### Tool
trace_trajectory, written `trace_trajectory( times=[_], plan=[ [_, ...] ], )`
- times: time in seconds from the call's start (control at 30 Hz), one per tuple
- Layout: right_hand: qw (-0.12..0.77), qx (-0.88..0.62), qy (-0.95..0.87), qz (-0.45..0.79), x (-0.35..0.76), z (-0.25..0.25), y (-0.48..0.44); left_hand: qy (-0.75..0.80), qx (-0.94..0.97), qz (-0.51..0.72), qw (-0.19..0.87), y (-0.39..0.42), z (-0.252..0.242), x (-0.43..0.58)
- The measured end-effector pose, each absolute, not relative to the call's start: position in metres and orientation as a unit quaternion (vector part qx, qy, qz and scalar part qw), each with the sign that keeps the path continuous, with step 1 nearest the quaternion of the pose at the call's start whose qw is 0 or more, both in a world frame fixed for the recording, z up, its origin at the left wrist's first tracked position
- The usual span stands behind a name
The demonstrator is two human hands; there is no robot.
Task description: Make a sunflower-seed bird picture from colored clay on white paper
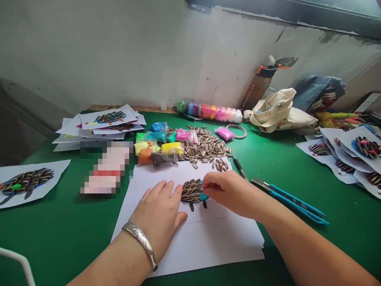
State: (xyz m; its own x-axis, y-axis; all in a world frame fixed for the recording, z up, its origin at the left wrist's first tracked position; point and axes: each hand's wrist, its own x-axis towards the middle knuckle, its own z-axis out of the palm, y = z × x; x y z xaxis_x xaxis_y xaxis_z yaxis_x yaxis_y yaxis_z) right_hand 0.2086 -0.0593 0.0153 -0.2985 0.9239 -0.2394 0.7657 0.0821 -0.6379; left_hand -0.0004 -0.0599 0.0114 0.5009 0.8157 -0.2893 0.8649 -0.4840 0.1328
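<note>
My left hand [159, 210], with a silver bangle [141, 242] on the wrist, lies flat on a stack of white paper [190, 246]. Its fingertips rest beside a picture of dark striped sunflower seeds [192, 190] stuck in overlapping rows on turquoise modelling clay. My right hand [226, 190] is pinched at the picture's right end, with its fingertips on the turquoise clay [204, 195]. Those fingers hide part of the clay. A loose heap of sunflower seeds [205, 149] lies just beyond the paper, and small bags of coloured clay [151, 149] sit to its left.
A blue-handled utility knife [288, 200] and a black pen [239, 167] lie right of the paper on the green table [50, 246]. Finished seed pictures lie at left [26, 182], back left [101, 121] and right [342, 159]. A pixelated patch [107, 167] covers something nearby. A cloth bag [279, 111] stands behind.
</note>
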Motion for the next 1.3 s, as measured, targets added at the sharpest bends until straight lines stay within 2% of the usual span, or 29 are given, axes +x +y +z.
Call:
trace_trajectory(
  times=[0.43,0.9,1.3],
  plan=[
    [0.066,-0.577,-0.760,0.292,0.204,0.014,-0.057,0.492,0.857,-0.073,0.136,-0.060,0.012,-0.001],
    [0.089,-0.538,-0.783,0.300,0.202,-0.005,-0.055,0.490,0.857,-0.091,0.129,-0.059,0.012,0.000],
    [0.053,-0.565,-0.787,0.243,0.207,0.018,-0.057,0.488,0.859,-0.089,0.124,-0.060,0.010,-0.001]
  ],
)
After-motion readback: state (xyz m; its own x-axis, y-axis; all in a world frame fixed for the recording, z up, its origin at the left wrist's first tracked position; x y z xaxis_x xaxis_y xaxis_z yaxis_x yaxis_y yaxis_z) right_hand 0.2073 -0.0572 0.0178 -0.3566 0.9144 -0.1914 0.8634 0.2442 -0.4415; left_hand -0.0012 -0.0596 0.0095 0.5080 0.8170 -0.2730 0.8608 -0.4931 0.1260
